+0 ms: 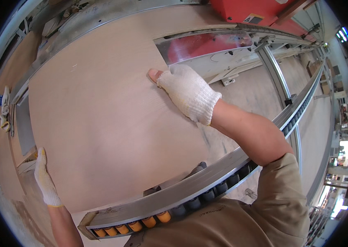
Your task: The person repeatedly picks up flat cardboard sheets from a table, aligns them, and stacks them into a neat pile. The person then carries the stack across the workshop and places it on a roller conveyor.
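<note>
At far left a pair of gloves (pixel 5 108) hangs off a rail (pixel 21 88) by a blue bit, w/ more light boards (pixel 1 156) stacked below. Next, the left hand (pixel 44 179), in a white knit glove, comes up from the lower edge & sits against the left edge of the panel (pixel 100 123); fingers lie straight along that edge, thumb side hidden, so can't tell if it's really gripping or just steadying. The panel is a big thin light-wood sheet (pale, fine grain), lying flat-ish across the machine bed, filling the middle of the view, its near edge just above the roller rail (pixel 190 187). That rail runs diagonally lower left to upper right; orange rollers (pixel 135 226) at its near end, dark ones further along. Right hand (pixel 188 92), also white-gloved w/ bare thumb tip showing, rests on the panel's right edge near the top corner, thumb on the top face, fingers curled over the edge – closed on the sheet. Forearm bare, tan sleeve (pixel 281 185) below it. Beyond the hand: a shiny metal guard (pixel 207 45) reflecting red, then a red machine body (pixel 252 10) at top. Far right, a grey floor (pixel 318 119) & a bright shop area, too small to make out.
</note>
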Demonstrator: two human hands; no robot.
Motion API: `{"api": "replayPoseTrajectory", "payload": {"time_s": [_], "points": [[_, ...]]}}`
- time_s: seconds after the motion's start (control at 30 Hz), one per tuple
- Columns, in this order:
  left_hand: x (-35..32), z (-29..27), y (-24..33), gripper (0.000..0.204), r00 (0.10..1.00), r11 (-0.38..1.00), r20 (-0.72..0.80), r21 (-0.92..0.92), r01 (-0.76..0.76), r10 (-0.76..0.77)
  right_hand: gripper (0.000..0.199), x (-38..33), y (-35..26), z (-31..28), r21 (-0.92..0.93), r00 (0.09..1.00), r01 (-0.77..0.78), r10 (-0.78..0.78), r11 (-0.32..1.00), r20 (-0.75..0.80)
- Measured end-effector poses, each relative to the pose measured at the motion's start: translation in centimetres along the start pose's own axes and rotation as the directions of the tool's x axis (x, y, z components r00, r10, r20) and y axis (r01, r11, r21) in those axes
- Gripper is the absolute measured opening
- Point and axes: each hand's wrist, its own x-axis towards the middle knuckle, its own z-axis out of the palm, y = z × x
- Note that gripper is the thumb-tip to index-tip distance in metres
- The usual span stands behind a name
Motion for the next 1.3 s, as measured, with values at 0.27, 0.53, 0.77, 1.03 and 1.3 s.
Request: {"api": "replayPoseTrajectory", "payload": {"time_s": [0.27, 0.53, 0.77, 1.03, 1.3], "points": [[-2.9, 5.1, 0.7, 0.047, 0.995, 0.988, 0.084, -0.139, 0.061, -0.049, 0.049, 0.1, 0.4, -1.0, 0.056, 0.995, 0.002, 0.003, 0.998, -0.101], [-3.8, 7.8, 0.3, 0.042, 0.982, 0.976, 0.162, -0.178, 0.122, -0.093, 0.048, 1.0, 2.5, -3.9, 0.147, 0.997, 0.002, 0.010, 0.989, -0.082], [-3.4, 10.0, -1.6, 0.046, 0.966, 0.979, 0.231, -0.133, 0.153, -0.120, 0.048, 0.9, 3.8, -7.6, -0.004, 0.983, 0.103, -0.102, 0.995, -0.154], [-6.5, 17.9, -1.6, 0.041, 0.933, 0.963, 0.308, -0.128, 0.236, -0.188, 0.054, 2.3, 7.1, -13.9, -0.029, 0.982, 0.057, -0.062, 0.998, -0.177], [-8.3, 26.0, -4.7, 0.041, 0.932, 0.993, 0.363, -0.105, 0.059, -0.017, 0.040, 3.2, 10.3, -22.9, 0.125, 0.979, 0.027, -0.001, 0.992, -0.204]]}}
